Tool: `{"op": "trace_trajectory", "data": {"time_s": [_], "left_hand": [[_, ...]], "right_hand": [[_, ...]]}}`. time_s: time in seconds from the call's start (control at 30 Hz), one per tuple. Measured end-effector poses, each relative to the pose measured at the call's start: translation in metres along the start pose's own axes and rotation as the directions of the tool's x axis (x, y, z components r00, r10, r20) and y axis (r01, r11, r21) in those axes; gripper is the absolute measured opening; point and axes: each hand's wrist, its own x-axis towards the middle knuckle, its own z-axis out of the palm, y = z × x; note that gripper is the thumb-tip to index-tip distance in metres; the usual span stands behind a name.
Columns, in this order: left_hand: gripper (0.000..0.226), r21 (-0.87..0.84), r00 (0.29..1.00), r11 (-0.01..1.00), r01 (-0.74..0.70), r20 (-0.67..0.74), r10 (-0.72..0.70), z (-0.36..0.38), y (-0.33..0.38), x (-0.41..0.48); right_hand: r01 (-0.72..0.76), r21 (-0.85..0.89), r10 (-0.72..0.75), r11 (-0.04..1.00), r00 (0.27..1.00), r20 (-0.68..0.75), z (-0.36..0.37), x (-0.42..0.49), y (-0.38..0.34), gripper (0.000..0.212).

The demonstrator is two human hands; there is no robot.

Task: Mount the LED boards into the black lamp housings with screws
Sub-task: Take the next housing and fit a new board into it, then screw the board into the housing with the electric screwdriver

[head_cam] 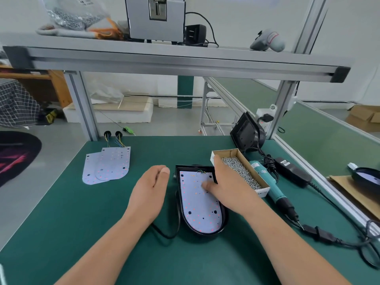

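Note:
A black lamp housing (pixel 223 222) lies on the green mat with a white LED board (pixel 199 210) seated inside it. My right hand (pixel 224 184) rests over the housing's right rim, its fingertips pressing on the board's upper middle. My left hand (pixel 153 185) hovers just left of the housing, fingers loosely curled and holding nothing. Two spare LED boards (pixel 109 167) with wires lie overlapped at the far left. A cardboard box of screws (pixel 241 171) sits right of the housing, with a teal electric screwdriver (pixel 271 188) beside it.
Another black housing (pixel 245 133) leans against the frame post at the back right. The screwdriver's power adapter (pixel 293 171) and cables trail along the right side. An aluminium shelf (pixel 174 60) spans overhead. The housing's black cord (pixel 166 233) loops at its left.

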Motion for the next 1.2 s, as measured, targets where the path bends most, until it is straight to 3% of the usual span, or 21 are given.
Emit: {"op": "trace_trajectory", "data": {"time_s": [0.07, 0.17, 0.33, 0.43, 0.53, 0.7, 0.83, 0.87, 1.0, 1.1, 1.2], "left_hand": [[0.013, 0.031, 0.999, 0.998, -0.051, 0.001, 0.051, 0.0, 0.002, -0.002], [0.031, 0.126, 0.974, 0.969, -0.213, 0.111, 0.199, 0.002, 0.004, -0.008], [0.055, 0.209, 0.917, 0.909, -0.361, 0.254, 0.306, 0.001, 0.007, -0.008], [0.043, 0.233, 0.905, 0.9, -0.368, 0.311, 0.289, 0.002, 0.005, -0.008], [0.028, 0.275, 0.906, 0.892, -0.358, 0.334, 0.261, 0.007, 0.004, -0.01], [0.03, 0.311, 0.913, 0.878, -0.363, 0.307, 0.268, 0.008, 0.007, -0.012], [0.033, 0.308, 0.914, 0.874, -0.375, 0.278, 0.295, 0.008, 0.01, -0.014], [0.033, 0.303, 0.915, 0.875, -0.377, 0.27, 0.301, 0.008, 0.01, -0.014], [0.03, 0.288, 0.909, 0.869, -0.403, 0.236, 0.343, 0.01, 0.015, -0.016], [0.029, 0.281, 0.904, 0.865, -0.416, 0.228, 0.361, 0.012, 0.018, -0.017], [0.029, 0.293, 0.902, 0.855, -0.428, 0.197, 0.384, 0.012, 0.022, -0.019]], "right_hand": [[0.027, -0.088, -0.025, 0.996, 1.0, 0.016, -0.002, -0.001, 0.003, 0.03], [0.052, -0.136, -0.047, 0.989, 0.998, 0.042, -0.008, -0.001, 0.007, 0.028], [0.032, -0.107, -0.036, 0.994, 0.999, -0.039, -0.023, -0.002, 0.008, 0.024], [-0.041, -0.051, 0.032, 0.998, 0.987, -0.158, -0.044, -0.003, 0.019, 0.023], [-0.109, -0.133, 0.076, 0.985, 0.97, -0.23, -0.071, -0.004, 0.046, 0.018], [-0.313, -0.417, 0.303, 0.853, 0.949, -0.092, -0.088, -0.017, 0.109, 0.018], [-0.324, -0.312, 0.338, 0.893, 0.941, -0.009, -0.085, -0.033, 0.135, 0.005], [-0.324, -0.257, 0.332, 0.911, 0.943, -0.014, -0.085, -0.035, 0.141, 0.007], [-0.366, -0.166, 0.371, 0.916, 0.929, 0.0, -0.089, -0.044, 0.147, 0.05], [-0.33, -0.247, 0.355, 0.911, 0.933, 0.063, -0.086, -0.047, 0.14, 0.083], [-0.301, -0.254, 0.32, 0.919, 0.947, 0.036, -0.08, -0.043, 0.138, 0.056]]}}
